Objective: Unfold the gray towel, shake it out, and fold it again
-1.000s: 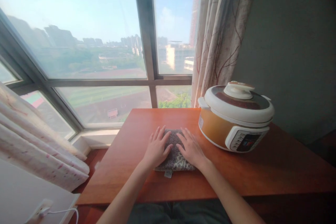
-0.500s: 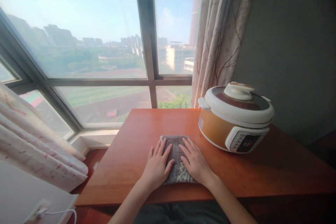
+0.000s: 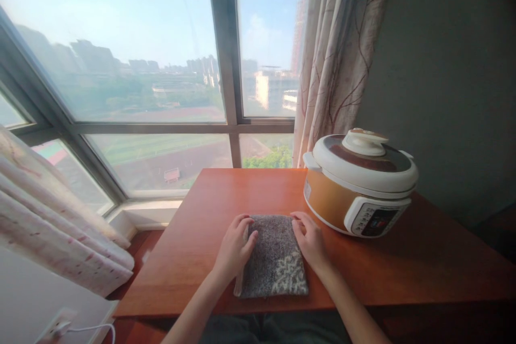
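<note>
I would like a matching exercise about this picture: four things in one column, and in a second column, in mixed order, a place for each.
Things:
1. folded grey towel
2. orange and white electric cooker
3. left hand
4. white wall socket with cable

Places:
A. at the bottom left corner, below the wooden table
B. on the table's right side, near the patterned curtain
C. at the towel's left edge
D. flat on the table's near edge, between the two hands

Pairs: 1-D, 2-B, 3-C, 4-A
</note>
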Tool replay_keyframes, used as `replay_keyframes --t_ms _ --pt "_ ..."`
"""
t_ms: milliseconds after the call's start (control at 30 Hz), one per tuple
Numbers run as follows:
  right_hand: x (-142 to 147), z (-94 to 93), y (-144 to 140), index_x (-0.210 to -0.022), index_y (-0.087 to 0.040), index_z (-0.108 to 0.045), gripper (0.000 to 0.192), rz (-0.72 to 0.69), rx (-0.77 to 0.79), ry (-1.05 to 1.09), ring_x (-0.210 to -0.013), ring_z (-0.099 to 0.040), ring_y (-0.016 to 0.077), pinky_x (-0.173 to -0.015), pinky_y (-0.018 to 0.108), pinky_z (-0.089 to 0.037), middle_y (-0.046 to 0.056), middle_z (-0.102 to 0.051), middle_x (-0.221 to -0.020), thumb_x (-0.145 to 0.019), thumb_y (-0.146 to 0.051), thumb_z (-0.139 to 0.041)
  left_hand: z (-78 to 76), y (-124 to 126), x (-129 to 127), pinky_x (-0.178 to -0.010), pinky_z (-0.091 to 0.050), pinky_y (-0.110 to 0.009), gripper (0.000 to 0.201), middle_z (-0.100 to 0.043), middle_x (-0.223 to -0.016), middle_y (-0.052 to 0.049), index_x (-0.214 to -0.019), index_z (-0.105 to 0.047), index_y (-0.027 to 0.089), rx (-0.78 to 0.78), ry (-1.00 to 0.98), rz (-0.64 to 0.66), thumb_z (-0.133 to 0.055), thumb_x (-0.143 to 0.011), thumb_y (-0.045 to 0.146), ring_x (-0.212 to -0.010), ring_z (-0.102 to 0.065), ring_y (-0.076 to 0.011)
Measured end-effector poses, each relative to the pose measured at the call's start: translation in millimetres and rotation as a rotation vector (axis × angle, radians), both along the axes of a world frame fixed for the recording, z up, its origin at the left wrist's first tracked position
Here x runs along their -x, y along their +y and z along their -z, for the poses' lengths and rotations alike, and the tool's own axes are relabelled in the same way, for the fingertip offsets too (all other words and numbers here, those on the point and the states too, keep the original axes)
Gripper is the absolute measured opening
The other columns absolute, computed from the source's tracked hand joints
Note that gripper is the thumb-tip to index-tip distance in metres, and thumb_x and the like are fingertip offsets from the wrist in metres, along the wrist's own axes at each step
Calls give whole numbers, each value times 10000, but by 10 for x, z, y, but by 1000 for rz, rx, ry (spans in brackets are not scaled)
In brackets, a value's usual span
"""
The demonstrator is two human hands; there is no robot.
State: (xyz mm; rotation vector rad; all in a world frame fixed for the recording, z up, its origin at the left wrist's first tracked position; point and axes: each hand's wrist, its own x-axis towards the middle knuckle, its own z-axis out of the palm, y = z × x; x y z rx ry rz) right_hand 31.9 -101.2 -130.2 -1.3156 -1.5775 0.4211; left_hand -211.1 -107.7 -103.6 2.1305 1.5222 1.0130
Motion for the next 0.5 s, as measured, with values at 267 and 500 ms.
replay_keyframes --t_ms 267,500 --pt "-68 33 352 -750 -203 -685 317 80 126 83 -794 -695 253 -782 364 -530 86 -744 -804 -886 -387 -466 41 644 104 -781 -507 -336 243 -742 -822 -59 -848 -677 186 128 -142 -222 -459 -866 291 -813 -692 -226" --pt "-105 40 275 -818 -196 -696 305 50 122 85 -825 -704 258 -776 370 -548 105 -756 -866 -888 -366 -452 122 549 170 -757 -485 -306 253 -745 -839 -40 -859 -685 190 65 -131 -97 -468 -883 317 -803 -678 -208"
